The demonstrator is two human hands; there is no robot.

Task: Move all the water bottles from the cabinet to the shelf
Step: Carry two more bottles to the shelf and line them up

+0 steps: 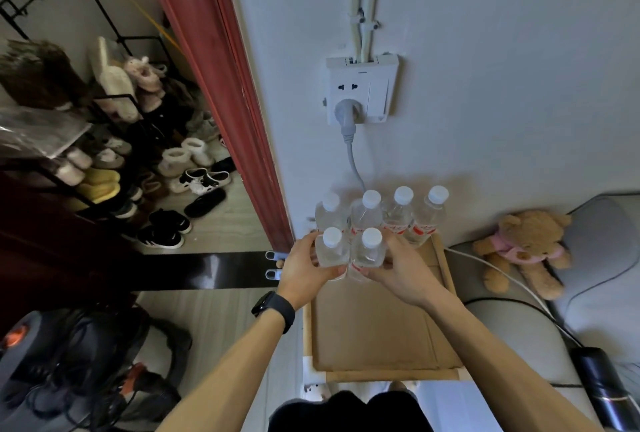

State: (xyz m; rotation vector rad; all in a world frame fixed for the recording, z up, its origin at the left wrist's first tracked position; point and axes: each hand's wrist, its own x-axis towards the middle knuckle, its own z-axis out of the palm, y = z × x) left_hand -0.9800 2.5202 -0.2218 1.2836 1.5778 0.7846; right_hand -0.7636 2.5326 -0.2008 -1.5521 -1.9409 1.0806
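Several clear water bottles with white caps stand on a cardboard-topped shelf [377, 331] against the white wall. A back row of bottles [401, 210] stands by the wall. In front of it are two more: the front left bottle [333, 247] and the front right bottle [370, 249], side by side and touching. My left hand [304, 267] wraps the left one from its left side. My right hand [403, 267] wraps the right one from its right side. Both bottles are upright at the shelf's far left part. The cabinet is not in view.
A wall socket [360, 92] with a grey plug and cable hangs above the bottles. A red door frame [235, 102] stands left, with a shoe rack [104, 141] beyond. A teddy bear [526, 244] lies on a grey sofa at right. Bags and cables lie on the floor at lower left.
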